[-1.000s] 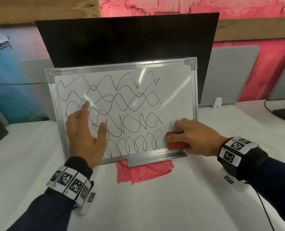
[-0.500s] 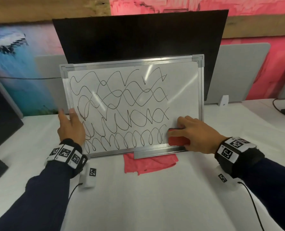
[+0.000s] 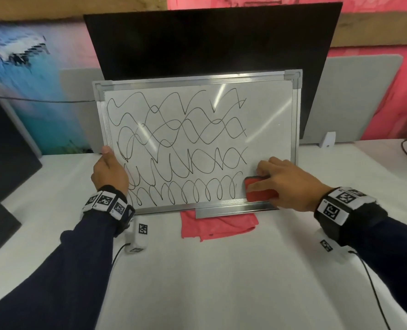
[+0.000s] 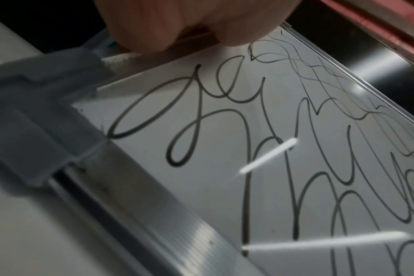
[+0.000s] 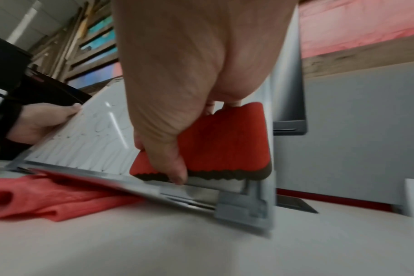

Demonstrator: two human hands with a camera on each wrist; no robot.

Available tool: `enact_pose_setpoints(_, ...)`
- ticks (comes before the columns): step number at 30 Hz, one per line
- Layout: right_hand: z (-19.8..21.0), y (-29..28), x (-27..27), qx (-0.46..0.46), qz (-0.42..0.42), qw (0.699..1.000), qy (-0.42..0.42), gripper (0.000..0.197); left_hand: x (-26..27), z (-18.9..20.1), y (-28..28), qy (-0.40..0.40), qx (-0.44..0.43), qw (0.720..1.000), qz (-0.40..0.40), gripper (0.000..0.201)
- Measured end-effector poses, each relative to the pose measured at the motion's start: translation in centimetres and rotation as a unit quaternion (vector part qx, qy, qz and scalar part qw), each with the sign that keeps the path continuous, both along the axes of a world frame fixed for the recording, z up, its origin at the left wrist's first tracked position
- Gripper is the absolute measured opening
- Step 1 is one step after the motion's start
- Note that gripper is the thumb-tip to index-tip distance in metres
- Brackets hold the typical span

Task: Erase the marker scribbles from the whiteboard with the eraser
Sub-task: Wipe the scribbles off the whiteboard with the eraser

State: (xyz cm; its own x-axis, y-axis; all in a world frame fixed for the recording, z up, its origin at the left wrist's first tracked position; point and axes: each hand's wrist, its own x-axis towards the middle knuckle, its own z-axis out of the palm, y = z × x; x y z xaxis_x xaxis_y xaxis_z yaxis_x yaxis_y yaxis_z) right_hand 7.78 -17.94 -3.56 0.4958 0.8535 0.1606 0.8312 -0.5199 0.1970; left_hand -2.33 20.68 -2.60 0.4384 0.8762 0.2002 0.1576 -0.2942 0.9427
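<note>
From the head view, the whiteboard [image 3: 269, 110] stands tilted back near the far edge of the counter [image 3: 221, 282], its bottom rail sitting on a red cloth [image 3: 218, 226], with a dark panel [image 3: 209, 39] behind it. The right hand [image 3: 284, 181] grips the red eraser [image 3: 260, 192] at the board's lower right corner, fingers curled over its top and thumb along its near side. The black scribbles [image 3: 173, 144] all lie to the left of and above the eraser, running in long rows across the board, so the stroke ahead would likely travel leftward along the board's long axis and then climb row by row. The left hand [image 3: 109, 173] grips the board's left rail, thumb on the front, well apart from the eraser. In the left wrist view, the fingers [image 4: 142, 28] close over that rail just above the grey corner piece [image 4: 35, 130], and the scribbles [image 4: 201, 115] nearest it look whole and unsmudged, so the erasing seems not yet begun. In the right wrist view, the eraser [image 5: 225, 140] lies flat against the board face, its dark felt edge just above the bottom rail and its right end close to the right rail; the thumb [image 5: 170, 164] pinches its lower edge, and the left hand [image 5: 45, 119] shows across the board holding the opposite rail steady.
</note>
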Motion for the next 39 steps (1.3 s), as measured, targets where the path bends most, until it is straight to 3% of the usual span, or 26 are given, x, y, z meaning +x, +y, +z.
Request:
enact_pose_setpoints(8,-0.4,2.8,-0.4,0.019,0.011,1.0,0.004,0.051,0.3,-0.1,-0.1,-0.007,0.017,1.0,0.0,0.068)
enact_pose_setpoints(18,0.6,-2.4,0.2,-0.011,-0.061,0.998,-0.013,0.061,0.4,-0.5,0.1,-0.006,0.022,1.0,0.006,0.072)
enact_pose_setpoints(25,0.6,1.0,-0.9,-0.027,-0.016,0.999,-0.033,0.055,0.2,-0.2,-0.3,-0.011,0.024,1.0,0.009,0.073)
enact_pose_setpoints(31,1.2,-2.3,-0.1,-0.033,-0.029,0.999,-0.012,0.053,0.3,-0.5,-0.1,-0.011,0.022,1.0,0.011,0.072)
enact_pose_setpoints(39,0.0,-0.1,-0.1,-0.003,-0.03,0.999,0.034,0.055,0.2,-0.5,0.0,-0.008,0.024,1.0,0.008,0.076)
